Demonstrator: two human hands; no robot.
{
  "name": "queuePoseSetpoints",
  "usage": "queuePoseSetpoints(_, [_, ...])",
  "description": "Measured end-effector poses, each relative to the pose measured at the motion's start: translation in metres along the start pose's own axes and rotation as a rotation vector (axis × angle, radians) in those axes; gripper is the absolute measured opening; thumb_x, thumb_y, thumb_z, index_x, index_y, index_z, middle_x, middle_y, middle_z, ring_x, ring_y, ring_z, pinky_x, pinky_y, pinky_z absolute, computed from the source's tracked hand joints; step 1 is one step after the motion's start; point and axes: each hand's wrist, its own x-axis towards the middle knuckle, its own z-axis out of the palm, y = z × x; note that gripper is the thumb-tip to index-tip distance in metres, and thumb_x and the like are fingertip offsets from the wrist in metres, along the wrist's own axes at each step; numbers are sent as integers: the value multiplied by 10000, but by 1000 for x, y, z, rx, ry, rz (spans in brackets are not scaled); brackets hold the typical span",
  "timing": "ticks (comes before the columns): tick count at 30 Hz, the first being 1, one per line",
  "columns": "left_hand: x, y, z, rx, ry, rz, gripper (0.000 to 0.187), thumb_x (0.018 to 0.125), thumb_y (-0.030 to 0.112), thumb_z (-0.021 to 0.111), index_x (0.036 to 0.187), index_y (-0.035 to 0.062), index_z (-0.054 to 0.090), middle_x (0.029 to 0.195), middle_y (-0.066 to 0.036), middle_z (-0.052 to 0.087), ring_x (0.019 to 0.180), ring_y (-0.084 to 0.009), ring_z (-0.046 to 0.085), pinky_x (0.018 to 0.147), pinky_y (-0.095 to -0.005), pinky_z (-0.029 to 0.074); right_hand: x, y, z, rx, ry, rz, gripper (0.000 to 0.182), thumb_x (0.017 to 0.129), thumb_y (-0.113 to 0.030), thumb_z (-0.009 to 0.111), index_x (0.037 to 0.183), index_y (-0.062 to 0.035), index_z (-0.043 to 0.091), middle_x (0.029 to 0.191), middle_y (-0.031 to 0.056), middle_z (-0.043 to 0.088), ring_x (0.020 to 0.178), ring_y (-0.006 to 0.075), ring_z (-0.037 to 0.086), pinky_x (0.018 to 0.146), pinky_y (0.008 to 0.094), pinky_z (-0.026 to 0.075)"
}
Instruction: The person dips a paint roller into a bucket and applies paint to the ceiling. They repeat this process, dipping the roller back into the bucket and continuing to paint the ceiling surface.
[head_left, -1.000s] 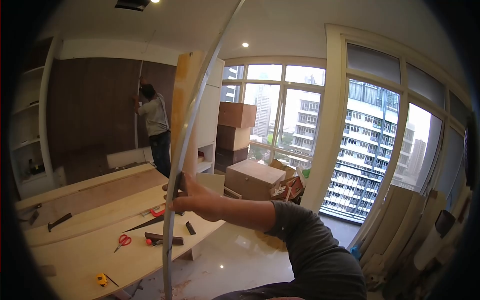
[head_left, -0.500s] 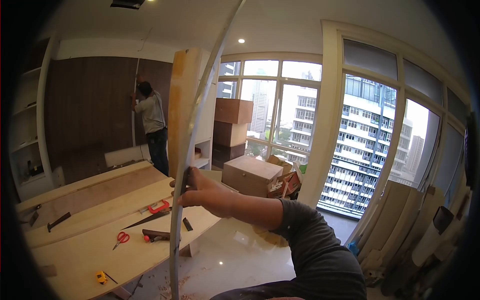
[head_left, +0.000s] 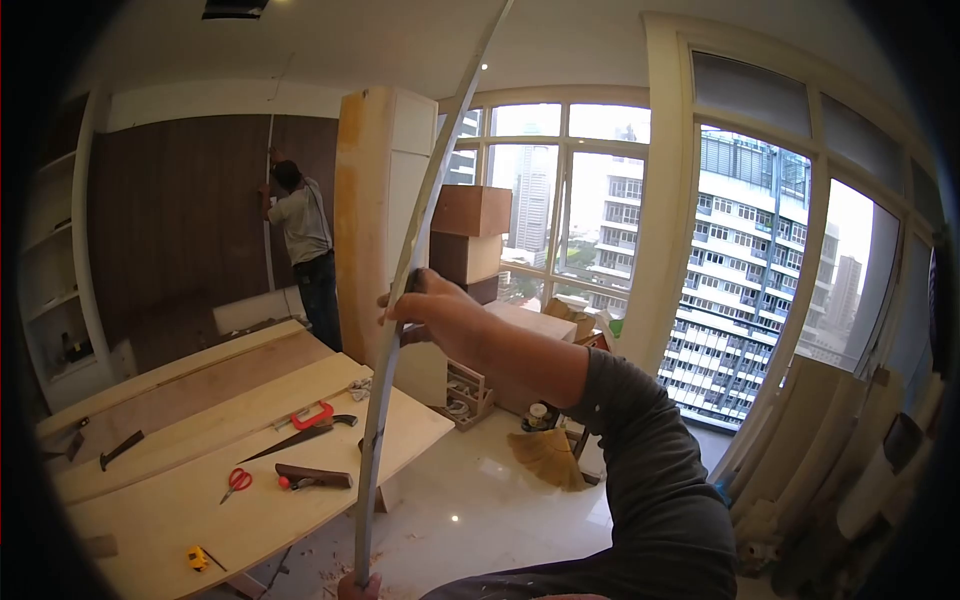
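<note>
A long, thin, pale strip [head_left: 372, 440] stands tilted from the bottom edge up to the ceiling area. My right hand [head_left: 430, 308] grips it about midway, with a small dark item at the fingers that I cannot make out. Low in the view, my left hand [head_left: 360, 588] is closed on the strip's lower end, mostly cut off by the frame. Left of the strip, a wooden worktop [head_left: 160, 510] bears red scissors [head_left: 237, 483], a hand plane [head_left: 315, 477], a red clamp [head_left: 314, 416], a handsaw [head_left: 298, 438] and a yellow tape measure [head_left: 199, 558].
A person [head_left: 302, 225] stands at a dark wall panel [head_left: 180, 210], both arms raised. A tall cabinet [head_left: 362, 200] and stacked boxes [head_left: 474, 212] stand beyond the strip. A straw broom [head_left: 548, 458] lies on the floor. Boards [head_left: 790, 430] lean at the right.
My right hand and the strip have shifted right and up in the view. My left hand now shows at the strip's lower end. The broom is more exposed.
</note>
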Motion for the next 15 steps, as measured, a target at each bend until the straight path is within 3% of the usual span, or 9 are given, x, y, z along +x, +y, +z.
queuePoseSetpoints(4, [26,58,19,21,-31,-8,312,819,265,697,904,-30,645,725,-172,650,659,-243,594,621,-414,473,15,-1,-52,-14,65,-11,488,791,-193,686,1170,2,447,1057,143,558,949,239,569,823,409,508])
queuePoseSetpoints(7, [52,68,46,-53,-40,-34,355,794,281,714,958,-30,662,810,-216,679,750,-310,648,699,-411,502,30,3,-92,19,138,-4,413,786,-185,676,1113,-14,491,993,120,572,880,227,574,770,393,494])
queuePoseSetpoints(10, [79,97,71,28,8,-48,321,779,289,703,714,-8,600,633,-158,605,624,-310,619,598,-418,469,41,-2,-130,28,163,54,366,812,-170,647,1110,-44,475,1045,118,589,935,248,633,851,421,503])
queuePoseSetpoints(13, [105,145,93,102,0,-63,354,787,325,686,765,-21,614,672,-223,606,675,-396,620,630,-447,481,56,2,-176,42,191,21,322,812,-178,650,1070,-66,494,1000,92,582,930,239,619,824,412,508])
queuePoseSetpoints(15, [120,149,110,94,15,-29,353,787,329,687,777,-18,621,677,-222,611,681,-398,622,633,-445,483,64,6,-197,74,216,9,322,797,-194,663,1056,-73,516,986,76,567,924,230,599,816,416,488])
